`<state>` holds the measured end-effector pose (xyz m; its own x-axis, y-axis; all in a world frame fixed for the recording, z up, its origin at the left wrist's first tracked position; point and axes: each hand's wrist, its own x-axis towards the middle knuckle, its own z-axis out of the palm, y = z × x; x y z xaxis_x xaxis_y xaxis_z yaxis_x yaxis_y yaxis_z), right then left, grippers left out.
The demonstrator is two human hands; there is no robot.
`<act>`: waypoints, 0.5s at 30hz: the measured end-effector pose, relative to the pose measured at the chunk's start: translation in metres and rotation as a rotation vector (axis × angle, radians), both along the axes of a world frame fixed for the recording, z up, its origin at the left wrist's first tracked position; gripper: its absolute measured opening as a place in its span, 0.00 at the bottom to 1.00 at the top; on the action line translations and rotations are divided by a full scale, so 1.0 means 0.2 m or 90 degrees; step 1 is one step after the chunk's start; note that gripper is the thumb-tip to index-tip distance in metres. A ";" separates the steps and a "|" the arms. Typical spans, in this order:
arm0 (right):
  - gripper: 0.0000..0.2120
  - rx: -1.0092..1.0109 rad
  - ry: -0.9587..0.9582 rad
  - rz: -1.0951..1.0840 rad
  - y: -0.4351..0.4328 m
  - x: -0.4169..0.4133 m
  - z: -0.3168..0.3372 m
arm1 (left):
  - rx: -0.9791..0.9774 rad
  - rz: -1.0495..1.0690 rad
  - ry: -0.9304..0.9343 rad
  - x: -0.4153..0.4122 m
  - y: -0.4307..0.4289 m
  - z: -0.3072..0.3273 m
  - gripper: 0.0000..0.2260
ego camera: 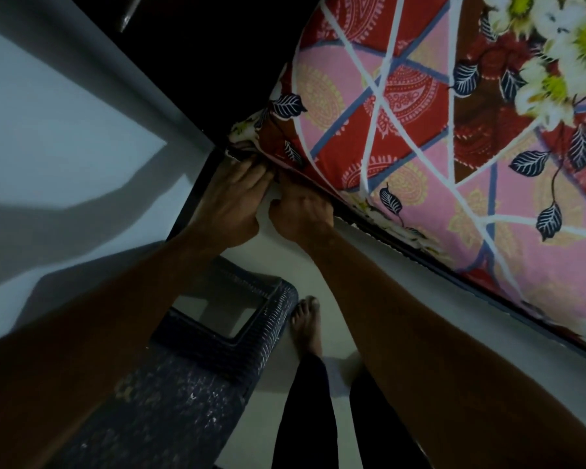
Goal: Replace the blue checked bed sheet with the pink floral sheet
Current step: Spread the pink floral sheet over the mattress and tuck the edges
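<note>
The pink floral sheet (420,137), red and pink with white flowers and dark leaves, covers the mattress across the upper right. At the bed's near corner both my hands work at its hanging edge. My left hand (232,198) reaches in with its fingers pushed under the bunched corner of the sheet. Just to the right, my right hand (300,211) is curled and grips the sheet's edge below the mattress. The fingertips of both hands are hidden by fabric. No blue checked sheet is in view.
A dark bed frame rail (454,272) runs along the mattress edge. A dark woven plastic chair or stool (217,333) stands under my left arm. A pale wall (65,130) is on the left. My bare foot (307,328) stands on the light floor.
</note>
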<state>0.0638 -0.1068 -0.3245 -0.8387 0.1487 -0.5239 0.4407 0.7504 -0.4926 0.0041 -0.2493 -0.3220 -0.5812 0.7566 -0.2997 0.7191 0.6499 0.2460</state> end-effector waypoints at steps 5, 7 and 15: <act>0.35 0.058 0.124 0.073 -0.04 0.21 0.01 | -0.053 0.079 -0.061 -0.11 0.15 0.06 0.23; 0.36 0.073 0.087 0.100 -0.05 0.22 0.00 | -0.025 0.108 -0.070 -0.11 0.17 0.07 0.22; 0.14 0.133 0.129 0.222 -0.01 -0.09 0.43 | 0.375 0.545 -0.121 0.07 0.01 0.14 0.12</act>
<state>0.0463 -0.1097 -0.2386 -0.9398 -0.0764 -0.3330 0.0540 0.9292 -0.3657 0.0179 -0.2468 -0.2945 -0.9720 0.1718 -0.1605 -0.0060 0.6641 0.7476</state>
